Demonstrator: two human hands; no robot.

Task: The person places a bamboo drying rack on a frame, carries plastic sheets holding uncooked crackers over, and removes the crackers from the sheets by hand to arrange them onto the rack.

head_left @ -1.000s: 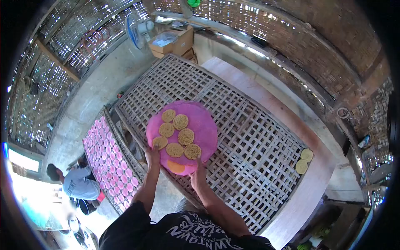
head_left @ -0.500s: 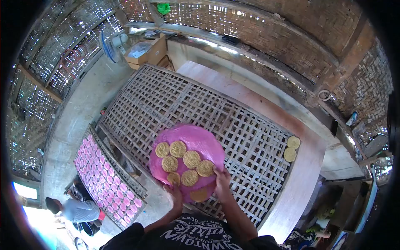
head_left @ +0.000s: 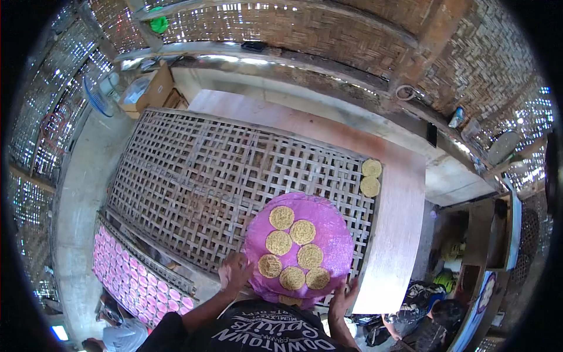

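Across the middle: grey woven-bamboo lattice rack over a pale flat board. Near left: slatted rack of round pink discs. Round magenta sheet lies on the lattice's near right, so step looks like positioning it. Left hand beside its left edge, right hand by near-right edge: both grips spread, pinching nothing, contact unclear. Shifting it calls for closing both on the rim, keeping it level: coarse tan discs sit loose-looking on top. Pale yellow discs block the far right corner.

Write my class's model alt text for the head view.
A person's left hand and right hand flank a round pink sheet of yellowish discs over a woven rack. Two similar discs lie at its far right corner; pink discs lie lower left.
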